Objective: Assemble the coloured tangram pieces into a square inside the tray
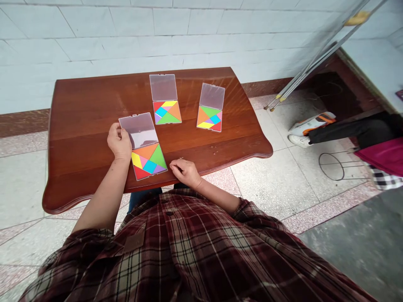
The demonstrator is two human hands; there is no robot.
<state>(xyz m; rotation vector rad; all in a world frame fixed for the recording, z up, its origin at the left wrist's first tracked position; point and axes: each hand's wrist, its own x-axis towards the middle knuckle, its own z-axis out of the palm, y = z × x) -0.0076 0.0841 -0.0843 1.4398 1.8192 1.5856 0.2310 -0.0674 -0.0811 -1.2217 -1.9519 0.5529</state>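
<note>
The nearest tangram case (149, 161) lies unfolded by the table's front edge, its coloured pieces fitted together in the lower half. Its clear lid (140, 131) is folded back toward the wall. My left hand (119, 140) is closed at the lid's left edge, thumb over the rim and fingers curled. My right hand (186, 173) rests at the table's front edge, just right of the case and apart from it. Its fingers are curled in, and nothing shows in them. Farther back, a second tangram case (168, 112) and a third tangram case (209, 118) also lie unfolded, filled with coloured pieces.
The brown wooden table (85, 109) has a curved front edge and stands close to a tiled wall (126, 46). Crutches (310, 67) lean at the right. Another person's leg (340, 132) and a round wire frame (331, 166) are on the right side.
</note>
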